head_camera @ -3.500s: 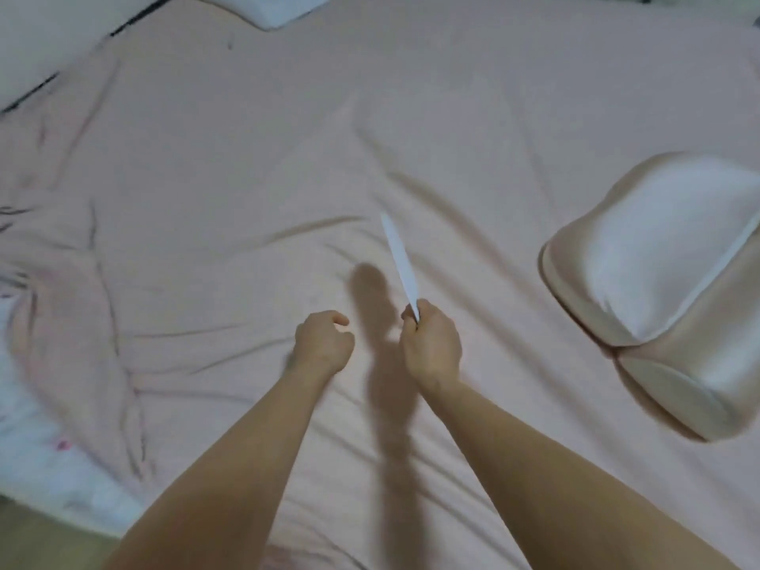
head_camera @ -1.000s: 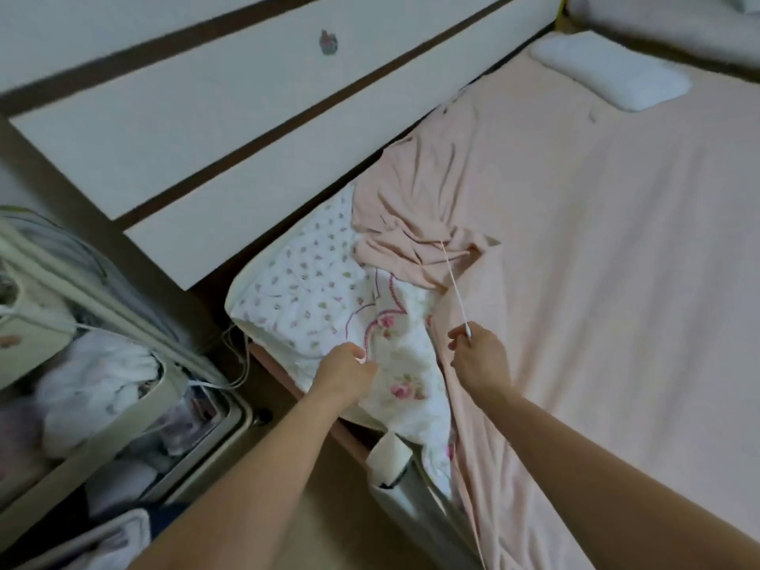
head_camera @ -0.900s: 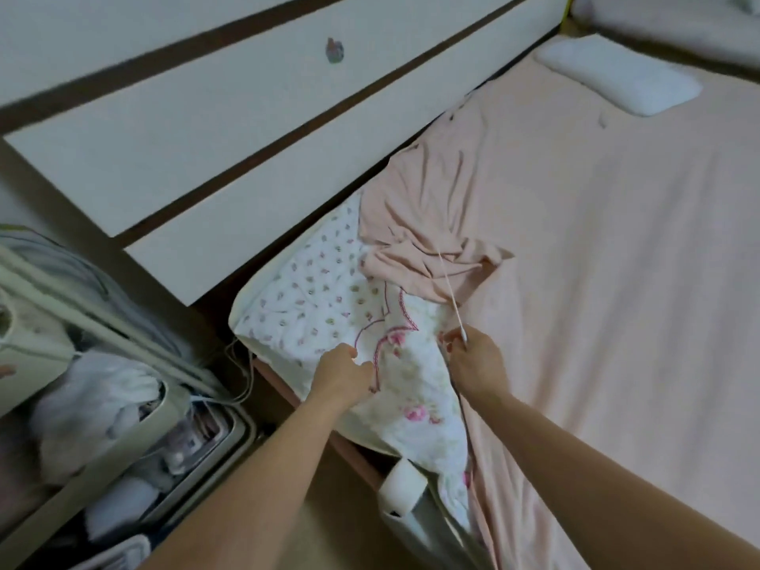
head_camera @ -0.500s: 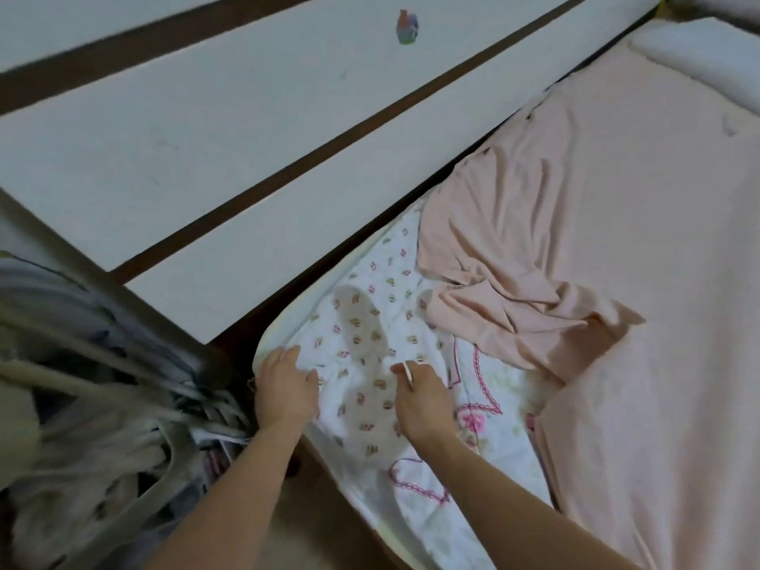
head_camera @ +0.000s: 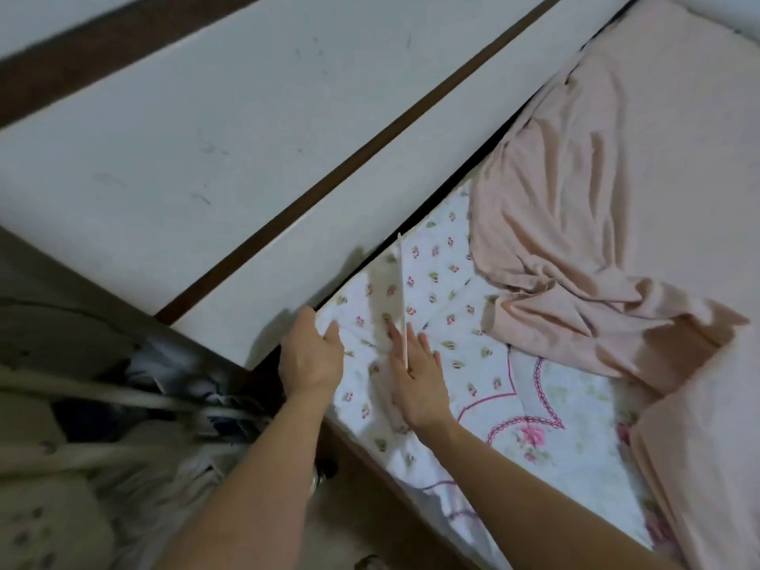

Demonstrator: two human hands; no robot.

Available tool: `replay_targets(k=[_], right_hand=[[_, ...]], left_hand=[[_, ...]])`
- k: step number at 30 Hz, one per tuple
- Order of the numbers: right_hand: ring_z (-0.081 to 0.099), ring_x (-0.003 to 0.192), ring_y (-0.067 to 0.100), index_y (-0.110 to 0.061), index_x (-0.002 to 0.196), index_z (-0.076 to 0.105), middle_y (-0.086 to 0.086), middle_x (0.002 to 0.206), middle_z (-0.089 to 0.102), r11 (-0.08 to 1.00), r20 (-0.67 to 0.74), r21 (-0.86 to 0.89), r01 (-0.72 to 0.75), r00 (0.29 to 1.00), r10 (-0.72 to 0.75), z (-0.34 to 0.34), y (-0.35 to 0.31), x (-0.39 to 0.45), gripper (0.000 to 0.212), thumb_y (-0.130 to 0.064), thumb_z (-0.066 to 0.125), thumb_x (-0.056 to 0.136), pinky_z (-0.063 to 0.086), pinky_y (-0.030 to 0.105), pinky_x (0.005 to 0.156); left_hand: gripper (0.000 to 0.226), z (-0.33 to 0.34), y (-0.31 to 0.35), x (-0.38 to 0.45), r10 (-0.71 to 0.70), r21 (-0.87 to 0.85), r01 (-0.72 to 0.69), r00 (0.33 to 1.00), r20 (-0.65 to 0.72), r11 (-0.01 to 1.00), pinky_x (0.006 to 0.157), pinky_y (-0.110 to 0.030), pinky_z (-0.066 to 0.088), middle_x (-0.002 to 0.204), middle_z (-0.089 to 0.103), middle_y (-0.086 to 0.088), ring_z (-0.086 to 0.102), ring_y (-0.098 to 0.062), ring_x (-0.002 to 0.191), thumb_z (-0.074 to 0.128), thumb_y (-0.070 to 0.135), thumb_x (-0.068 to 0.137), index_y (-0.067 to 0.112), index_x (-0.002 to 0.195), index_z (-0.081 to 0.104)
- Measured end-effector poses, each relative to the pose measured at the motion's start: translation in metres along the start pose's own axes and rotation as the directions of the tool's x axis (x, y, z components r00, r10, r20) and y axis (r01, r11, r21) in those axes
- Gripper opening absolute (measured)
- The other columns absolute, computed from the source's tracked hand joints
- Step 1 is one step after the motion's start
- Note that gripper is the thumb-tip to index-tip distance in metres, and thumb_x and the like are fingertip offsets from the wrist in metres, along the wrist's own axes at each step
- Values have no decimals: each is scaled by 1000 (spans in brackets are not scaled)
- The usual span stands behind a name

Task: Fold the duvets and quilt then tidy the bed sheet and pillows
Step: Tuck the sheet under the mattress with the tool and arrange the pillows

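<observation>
The pink bed sheet (head_camera: 575, 224) is pulled back and bunched, baring the corner of a white floral quilted pad (head_camera: 506, 405) beneath it. My left hand (head_camera: 312, 355) grips the pad's corner by the wall, thumb on top and fingers over the edge. To its right, my right hand (head_camera: 415, 380) lies flat on the pad with fingers straight. A thin white stick (head_camera: 401, 290) is pinched between two of its fingers and points away toward the wall. A bit of a white pillow (head_camera: 724, 10) shows at the top right edge.
A white wall panel (head_camera: 246, 158) with brown strips runs tight along the bed's left side. Blurred bags and clothes (head_camera: 103, 425) crowd the floor at lower left. The bed's wooden side rail (head_camera: 382, 479) runs under my forearms.
My view has swung from mid-bed to the bed's corner by the wall. Both hands slid up the floral pad toward that corner. My right hand has flattened out, the stick still in it.
</observation>
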State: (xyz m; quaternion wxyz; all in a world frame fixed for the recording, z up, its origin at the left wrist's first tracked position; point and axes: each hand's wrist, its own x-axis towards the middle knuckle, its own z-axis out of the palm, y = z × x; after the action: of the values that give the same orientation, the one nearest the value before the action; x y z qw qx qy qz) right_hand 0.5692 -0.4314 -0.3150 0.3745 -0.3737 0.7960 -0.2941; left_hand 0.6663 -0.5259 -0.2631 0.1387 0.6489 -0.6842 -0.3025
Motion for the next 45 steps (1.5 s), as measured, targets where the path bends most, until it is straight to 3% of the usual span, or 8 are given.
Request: replay_targets(k=[6, 10, 14, 19, 28, 33, 39, 45], right_hand=[[20, 144, 26, -23, 145, 39, 0, 155, 24, 980, 151, 14, -196, 970, 192, 13, -33, 9, 45, -34, 23, 104, 15, 41, 119], [54, 78, 16, -6, 107, 64, 4, 90, 61, 953, 62, 245, -178, 984, 168, -27, -40, 11, 43, -39, 37, 102, 47, 33, 76], [60, 87, 22, -22, 134, 50, -3, 107, 64, 1000, -333, 23, -18, 943, 24, -81, -42, -1, 35, -26, 37, 101, 50, 36, 74], [54, 100, 33, -8, 103, 55, 13, 102, 61, 892, -440, -361, -271, 893, 94, -170, 1, 12, 17, -8, 43, 90, 37, 35, 69], [-5, 145, 32, -31, 150, 12, 10, 156, 2, 797, -204, -486, -359, 933, 297, -205, 131, 22, 80, -28, 58, 85, 18, 49, 113], [49, 118, 31, -13, 133, 37, 12, 124, 52, 731, -361, -586, -348, 920, 149, -209, 129, 37, 61, -38, 59, 83, 31, 40, 101], [64, 81, 22, -12, 109, 58, 3, 88, 65, 951, -378, 165, -262, 874, 306, -204, 66, 47, 25, -14, 42, 90, 52, 30, 75], [56, 59, 26, 1, 86, 55, 16, 70, 57, 463, 69, 798, -387, 821, 567, -123, -14, 43, 18, -10, 42, 93, 47, 29, 52]], left_hand=[[55, -20, -23, 19, -125, 202, 88, 976, 180, 975, 84, -42, 51, 122, 53, -18, 57, -32, 103, 57, 5, 90, 5, 136, 26], [65, -15, -18, 25, 86, 657, -260, 954, 286, 708, 104, -43, 36, 143, 32, -15, 36, -32, 130, 55, 16, 90, 12, 144, 19], [42, 15, 30, 5, 309, 292, -465, 838, 450, 836, 97, -33, 41, 131, 47, -3, 47, -22, 117, 50, 24, 95, 18, 136, 40], [60, 69, 136, -20, 78, -115, -12, 803, 591, 993, 92, -28, 43, 126, 55, -8, 56, -23, 111, 56, 51, 90, 7, 131, 48], [53, 165, 175, -23, -196, -226, 394, 782, 592, 891, 96, -39, 48, 112, 64, -11, 60, -27, 105, 75, 49, 75, 8, 107, 63], [25, 198, 194, -31, -110, -398, 511, 707, 698, 762, 60, -27, 49, 59, 54, 2, 54, -16, 58, 70, 21, 79, 15, 69, 48], [28, 172, 196, -18, -191, -722, 643, 766, 614, 256, 60, -25, 55, 78, 70, 0, 68, -15, 65, 63, 39, 90, 12, 84, 60], [37, 66, 152, 23, -170, -329, 520, 698, 696, 788, 38, -18, 43, 64, 65, -6, 61, -15, 51, 74, 27, 81, -3, 100, 63]])
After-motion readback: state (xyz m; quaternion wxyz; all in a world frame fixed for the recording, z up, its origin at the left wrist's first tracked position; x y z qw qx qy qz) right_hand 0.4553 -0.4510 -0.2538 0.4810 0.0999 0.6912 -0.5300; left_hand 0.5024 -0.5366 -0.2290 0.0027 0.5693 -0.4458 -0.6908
